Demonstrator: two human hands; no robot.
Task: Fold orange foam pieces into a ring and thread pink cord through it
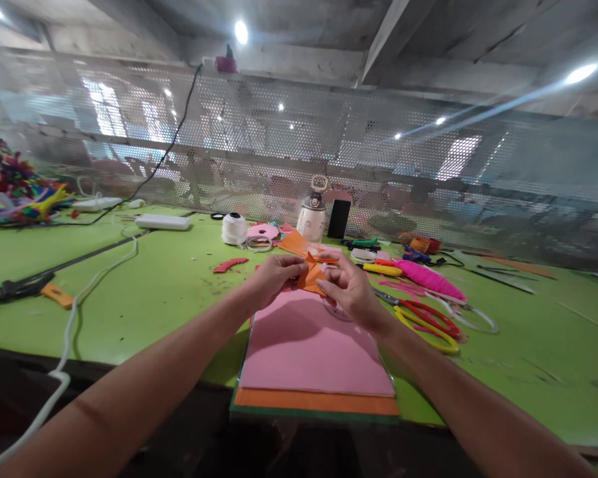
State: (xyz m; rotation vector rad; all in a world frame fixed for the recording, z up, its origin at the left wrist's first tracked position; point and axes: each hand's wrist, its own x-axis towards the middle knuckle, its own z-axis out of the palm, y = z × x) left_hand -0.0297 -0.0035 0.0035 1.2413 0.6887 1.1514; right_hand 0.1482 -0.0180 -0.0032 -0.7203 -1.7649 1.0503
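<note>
My left hand (279, 279) pinches the left side of a small folded orange piece (311, 277), which looks like felt or paper. On its right side, my right hand (346, 285) grips the same piece between thumb and fingers. Both hands are above a stack of pink sheets (313, 352), with an orange sheet (313, 399) showing under the pink at the front. Just behind the hands lies another flat orange piece (293, 242). A clear round object is partly hidden beneath my right hand.
Right of the stack lie scissors (428, 322) with red and yellow handles and a magenta bundle (431, 280). Behind stand a thread spool (234, 230), a bottle (311, 219) and a phone (339, 219). On the left are a white cable (87, 289), a power strip (163, 222) and a glue gun (22, 290).
</note>
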